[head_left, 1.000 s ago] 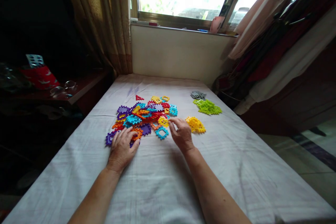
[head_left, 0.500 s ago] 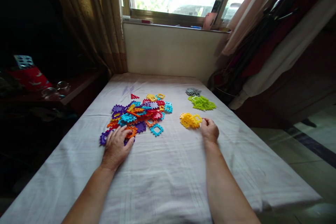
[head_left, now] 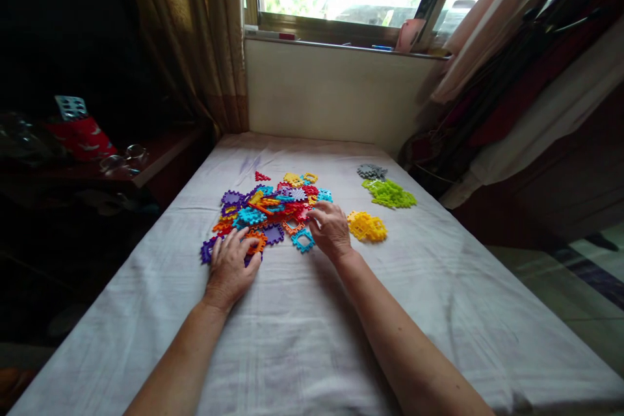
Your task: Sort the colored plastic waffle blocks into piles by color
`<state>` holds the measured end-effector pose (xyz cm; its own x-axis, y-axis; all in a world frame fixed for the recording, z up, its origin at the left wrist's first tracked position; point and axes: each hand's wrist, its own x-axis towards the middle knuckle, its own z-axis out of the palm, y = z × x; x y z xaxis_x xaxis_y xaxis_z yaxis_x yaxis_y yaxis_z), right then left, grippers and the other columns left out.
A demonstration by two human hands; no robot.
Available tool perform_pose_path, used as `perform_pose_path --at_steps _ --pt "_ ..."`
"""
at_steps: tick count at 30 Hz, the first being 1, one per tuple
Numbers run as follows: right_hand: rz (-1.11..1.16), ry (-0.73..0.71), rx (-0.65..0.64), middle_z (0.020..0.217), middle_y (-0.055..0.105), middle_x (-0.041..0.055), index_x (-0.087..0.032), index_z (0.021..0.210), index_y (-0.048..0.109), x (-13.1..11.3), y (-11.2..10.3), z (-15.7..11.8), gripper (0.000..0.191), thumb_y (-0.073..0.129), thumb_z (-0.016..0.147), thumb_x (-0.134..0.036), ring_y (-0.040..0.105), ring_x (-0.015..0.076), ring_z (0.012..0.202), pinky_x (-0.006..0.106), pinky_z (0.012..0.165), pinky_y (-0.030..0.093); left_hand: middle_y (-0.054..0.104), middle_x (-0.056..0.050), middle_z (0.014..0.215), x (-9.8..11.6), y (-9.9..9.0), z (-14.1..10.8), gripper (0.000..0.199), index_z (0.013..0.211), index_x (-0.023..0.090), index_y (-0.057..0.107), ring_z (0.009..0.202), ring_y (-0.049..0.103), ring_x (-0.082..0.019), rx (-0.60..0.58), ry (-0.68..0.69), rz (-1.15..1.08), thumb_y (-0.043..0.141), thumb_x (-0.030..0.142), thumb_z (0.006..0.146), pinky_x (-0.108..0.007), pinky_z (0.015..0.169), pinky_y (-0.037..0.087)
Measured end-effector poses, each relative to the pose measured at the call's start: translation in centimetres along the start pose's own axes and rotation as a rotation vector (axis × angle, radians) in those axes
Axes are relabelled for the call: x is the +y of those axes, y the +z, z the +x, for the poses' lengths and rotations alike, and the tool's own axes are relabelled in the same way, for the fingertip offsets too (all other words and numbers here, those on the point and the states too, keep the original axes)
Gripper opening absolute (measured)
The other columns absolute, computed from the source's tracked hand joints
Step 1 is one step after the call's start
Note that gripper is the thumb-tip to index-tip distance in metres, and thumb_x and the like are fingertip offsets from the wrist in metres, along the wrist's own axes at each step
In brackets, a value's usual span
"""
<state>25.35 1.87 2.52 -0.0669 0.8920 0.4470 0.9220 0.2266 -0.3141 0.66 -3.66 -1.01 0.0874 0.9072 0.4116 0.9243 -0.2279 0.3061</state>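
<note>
A mixed pile of purple, blue, red, orange and yellow toothed plastic pieces (head_left: pixel 251 216) lies on the white cloth. My left hand (head_left: pixel 233 266) rests on its near left edge, fingers spread over orange and purple pieces, holding nothing. My right hand (head_left: pixel 330 229) is at the pile's right side with its fingers apart, near a blue square frame (head_left: pixel 303 240); no piece shows in it. To the right of that hand lies a heap of yellow pieces (head_left: pixel 367 227). Beyond it are a lime green heap (head_left: pixel 389 194) and a small grey heap (head_left: pixel 372 171).
The cloth-covered table (head_left: pixel 292 338) reaches back to the wall below a window. Glasses (head_left: pixel 124 160) and a red patterned container (head_left: pixel 82 138) stand on a dark side surface at left. Clothes (head_left: pixel 526 110) hang at right; a curtain (head_left: pixel 195 32) hangs at back left.
My right hand has left the yellow heap and moved left to the mixed pile, its fingers opening. The left hand stays on the pile. The whole view has shifted slightly.
</note>
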Motion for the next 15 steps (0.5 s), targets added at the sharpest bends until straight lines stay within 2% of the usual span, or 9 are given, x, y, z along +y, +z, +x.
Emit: perform_pose_path --at_steps 2,5,9,15 --pt "-0.025 0.010 -0.079 0.126 0.064 0.0059 -0.027 0.100 0.076 -2.0 1.0 0.8 0.021 0.058 0.089 -0.026 0.052 0.0256 0.116 0.037 0.095 0.040 0.062 -0.008 0.137 0.0 0.0 -0.1 0.026 0.105 0.027 0.070 0.134 0.050 -0.031 -0.002 -0.001 -0.005 0.054 0.034 0.086 -0.057 0.115 0.031" --pt "-0.047 0.057 -0.130 0.128 0.063 0.0067 -0.027 0.110 0.074 -3.3 2.1 1.8 0.025 0.059 0.089 -0.030 0.052 0.0265 0.116 0.038 0.095 0.039 0.062 -0.009 0.137 0.0 0.0 -0.1 0.026 0.106 0.026 0.070 0.135 0.049 -0.031 -0.009 0.000 -0.015 0.055 0.035 0.086 -0.058 0.115 0.031" --pt "-0.062 0.048 -0.138 0.127 0.063 0.0084 -0.026 0.112 0.073 -3.3 2.9 2.9 0.028 0.062 0.088 -0.030 0.051 0.0268 0.115 0.039 0.094 0.038 0.061 -0.009 0.138 0.1 -0.1 0.1 0.026 0.106 0.026 0.070 0.136 0.048 -0.032 -0.024 0.002 -0.026 0.055 0.034 0.086 -0.058 0.116 0.030" --pt "-0.070 -0.014 -0.063 0.125 0.064 0.0082 -0.025 0.097 0.076 -2.4 2.9 3.3 0.017 0.061 0.089 -0.027 0.053 0.0262 0.112 0.039 0.092 0.039 0.061 -0.009 0.138 0.2 -0.1 0.3 0.025 0.105 0.026 0.069 0.136 0.049 -0.031 -0.024 -0.008 -0.040 0.055 0.035 0.087 -0.059 0.115 0.030"
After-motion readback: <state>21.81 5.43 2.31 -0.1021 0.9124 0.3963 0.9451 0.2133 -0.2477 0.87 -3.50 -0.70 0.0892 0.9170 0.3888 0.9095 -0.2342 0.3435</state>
